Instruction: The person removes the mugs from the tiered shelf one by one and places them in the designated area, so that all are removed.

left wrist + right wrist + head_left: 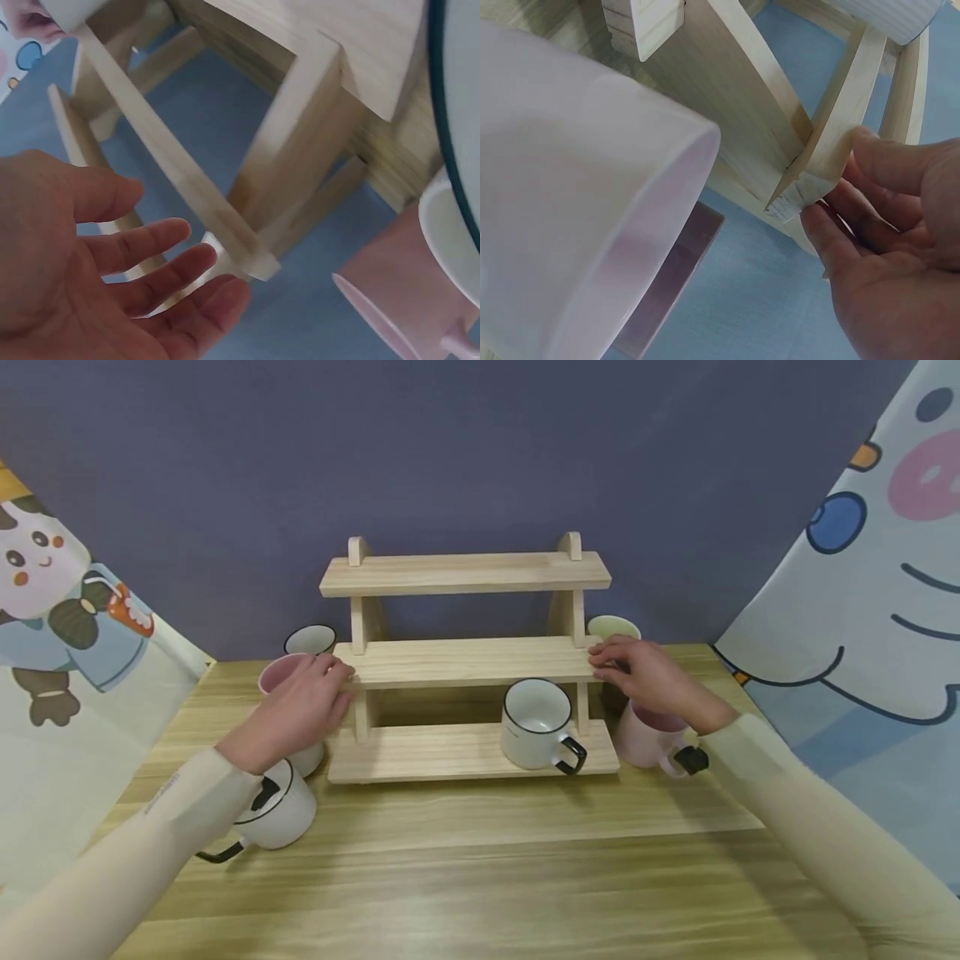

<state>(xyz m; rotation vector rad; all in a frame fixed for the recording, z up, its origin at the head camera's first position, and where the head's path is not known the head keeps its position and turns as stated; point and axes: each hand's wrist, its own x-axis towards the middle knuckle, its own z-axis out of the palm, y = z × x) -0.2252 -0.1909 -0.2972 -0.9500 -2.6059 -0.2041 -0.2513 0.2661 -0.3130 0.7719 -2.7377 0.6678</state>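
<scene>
A three-tier wooden display shelf (457, 660) stands at the back of the table. My left hand (292, 710) is at the left end of its middle board; in the left wrist view its fingers (161, 244) are spread and loosely bent, with nothing held. On the other side, my right hand (648, 677) pinches the right end of the middle board (825, 157) between thumb and fingers. One white mug (525, 743) with a black rim and black handle sits upright on the bottom board's right part. The two upper boards carry no mugs.
Left of the shelf are a white mug (283, 818) with a black handle, a pink mug (276, 675) and a white black-rimmed mug (310, 639). To the right stand a pink mug (639, 742) and a mug with a pale green inside (613, 627). Patterned cloths flank the table.
</scene>
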